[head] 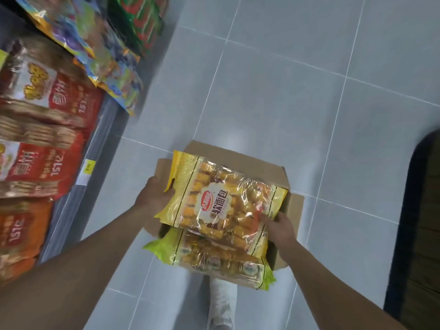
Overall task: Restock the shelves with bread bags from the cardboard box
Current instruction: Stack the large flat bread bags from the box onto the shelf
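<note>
Yellow plastic bread bag (221, 201) with a clear window and a red-and-white label is held level just above the open brown cardboard box (238, 154). Its left edge is pinched by the left hand (154, 195), with the thumb on top and the fingers curled beneath. Its near right corner is gripped by the right hand (281, 228), the thumb pressed on the film and the fingers tucked under.

A second yellow-green bread bag (214, 260) is seen directly below the first. It lies in the box, and its near end juts out over the box's near rim. The box flaps are spread outward on all sides and lie low against the pale grey tiled floor (285, 91).

Open floor is left beyond the box and to its right. At the far right edge this room is bounded by a dark-rimmed wooden surface (423, 210). To the left, a narrow strip of tile separates the box from the grey shelf edge (95, 148), which carries a yellow price tag (89, 167). A pale trouser leg and shoe (221, 303) are seen on the floor just short of the box.

Two bread bags, one box and two hands are counted. On the shelves, at least two red biscuit bags (47, 110) and one orange bag (19, 234) can be made out. Blue-and-yellow snack bags (95, 55) and green-and-red packs (142, 22) lie further along, too blurred for counting.
</note>
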A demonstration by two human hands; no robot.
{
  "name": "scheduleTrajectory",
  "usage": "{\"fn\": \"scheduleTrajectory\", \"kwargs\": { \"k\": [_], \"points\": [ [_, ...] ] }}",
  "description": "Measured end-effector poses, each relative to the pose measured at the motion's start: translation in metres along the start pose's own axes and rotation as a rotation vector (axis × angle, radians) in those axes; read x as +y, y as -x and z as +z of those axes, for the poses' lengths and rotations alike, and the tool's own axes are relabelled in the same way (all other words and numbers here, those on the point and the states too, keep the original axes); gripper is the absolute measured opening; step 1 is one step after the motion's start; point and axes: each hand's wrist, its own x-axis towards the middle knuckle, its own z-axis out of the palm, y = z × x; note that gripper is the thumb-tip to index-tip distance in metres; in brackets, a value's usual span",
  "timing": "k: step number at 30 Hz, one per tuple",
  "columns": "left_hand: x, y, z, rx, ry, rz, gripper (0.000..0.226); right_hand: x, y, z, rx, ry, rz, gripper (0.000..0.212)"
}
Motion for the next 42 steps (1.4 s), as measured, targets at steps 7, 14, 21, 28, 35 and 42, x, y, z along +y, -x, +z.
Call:
{"fn": "scheduleTrajectory", "kwargs": {
  "k": [7,14,21,28,35,42],
  "points": [
    [0.003,-0.009,0.011,-0.047,0.071,-0.069,0.026,0.007,0.001,0.003,0.046,-0.120,0.012,0.042],
    [0.005,0.015,0.008,0.009,-0.009,-0.032,0.019,0.002,0.014,0.002,0.049,-0.175,0.015,0.032],
    [0.005,0.050,-0.010,0.045,0.070,0.017,0.024,-0.018,0.043,-0.009,0.076,-0.159,-0.063,0.019],
    [0.007,0.105,-0.048,0.086,0.175,0.136,0.019,-0.041,0.097,-0.033,0.128,-0.099,-0.169,0.011],
    [0.008,0.202,-0.122,0.070,0.355,0.264,0.022,-0.082,0.208,-0.067,0.051,-0.154,-0.372,0.014],
    [-0.014,0.333,-0.225,-0.013,0.806,0.244,0.026,-0.137,0.363,-0.104,-0.151,-0.419,-0.515,0.018]
  ]
}}
